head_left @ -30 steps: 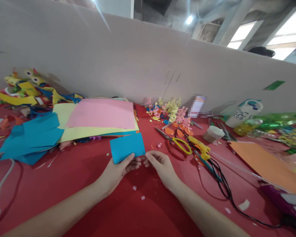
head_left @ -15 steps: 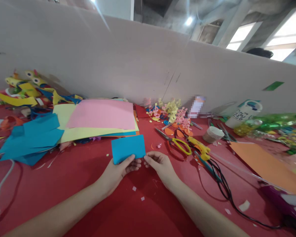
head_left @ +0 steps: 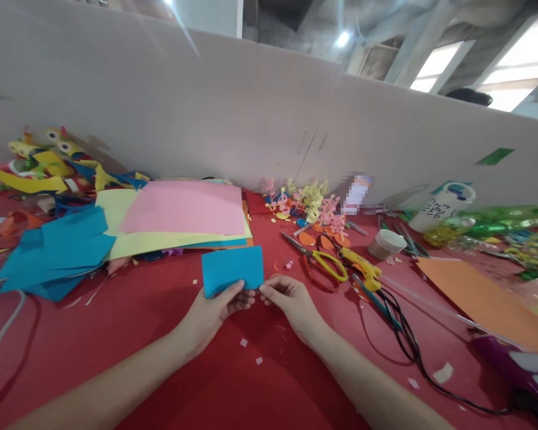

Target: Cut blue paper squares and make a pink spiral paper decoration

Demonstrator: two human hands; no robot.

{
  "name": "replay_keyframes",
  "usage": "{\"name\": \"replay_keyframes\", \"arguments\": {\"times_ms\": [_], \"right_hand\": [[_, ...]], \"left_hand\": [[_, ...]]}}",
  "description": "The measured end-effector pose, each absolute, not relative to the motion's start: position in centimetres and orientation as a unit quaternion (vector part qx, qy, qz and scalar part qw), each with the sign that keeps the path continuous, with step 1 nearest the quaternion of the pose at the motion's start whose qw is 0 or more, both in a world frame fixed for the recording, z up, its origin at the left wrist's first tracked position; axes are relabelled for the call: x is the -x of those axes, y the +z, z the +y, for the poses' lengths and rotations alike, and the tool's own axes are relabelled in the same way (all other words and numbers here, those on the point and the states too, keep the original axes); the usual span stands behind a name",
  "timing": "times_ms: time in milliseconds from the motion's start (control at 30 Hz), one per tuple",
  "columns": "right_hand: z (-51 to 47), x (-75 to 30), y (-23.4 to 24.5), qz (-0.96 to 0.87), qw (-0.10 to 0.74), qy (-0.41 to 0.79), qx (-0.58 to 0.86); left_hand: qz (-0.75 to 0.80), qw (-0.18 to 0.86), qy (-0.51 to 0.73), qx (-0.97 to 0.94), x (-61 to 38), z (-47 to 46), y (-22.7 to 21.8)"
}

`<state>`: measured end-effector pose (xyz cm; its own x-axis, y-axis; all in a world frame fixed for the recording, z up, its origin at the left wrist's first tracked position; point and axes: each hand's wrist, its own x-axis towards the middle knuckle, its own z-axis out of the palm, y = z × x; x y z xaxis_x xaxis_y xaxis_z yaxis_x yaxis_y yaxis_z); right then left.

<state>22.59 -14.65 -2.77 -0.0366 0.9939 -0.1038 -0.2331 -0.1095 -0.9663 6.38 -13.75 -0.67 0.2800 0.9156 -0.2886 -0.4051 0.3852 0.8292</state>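
A small blue rectangle of paper (head_left: 231,267) is held up above the red table, tilted toward me. My left hand (head_left: 222,307) grips its lower edge, thumb in front and fingers behind. At the lower right corner, my right hand (head_left: 291,301) pinches the same paper between thumb and fingertips. Scissors with yellow handles (head_left: 325,266) lie open on the table, beyond my right hand. A stack of sheets with pink paper (head_left: 186,208) on top rests behind the blue piece.
Cut blue sheets (head_left: 67,251) are heaped at the left. On the right lie a yellow glue gun (head_left: 363,270) with a black cord, a paper cup (head_left: 387,243), an orange sheet (head_left: 484,298) and a purple tool (head_left: 502,364). A pale partition (head_left: 206,107) stands along the back.
Almost nothing differs. The blue paper and both hands have shifted very slightly to the left, the grip staying the same.
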Motion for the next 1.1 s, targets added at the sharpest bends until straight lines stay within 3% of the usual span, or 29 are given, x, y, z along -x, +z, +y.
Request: {"name": "replay_keyframes", "arguments": {"times_ms": [467, 1100], "right_hand": [[-14.86, -22.35, -2.14, -0.319, 0.534, 0.672, 0.402], [-14.73, -22.38, -2.43, -0.441, 0.505, 0.579, 0.464]], "left_hand": [[0.396, 0.74, 0.446, -0.309, -6.26, -13.62, -0.75], [0.418, 0.699, 0.44, -0.378, -6.57, -14.04, -0.62]]}}
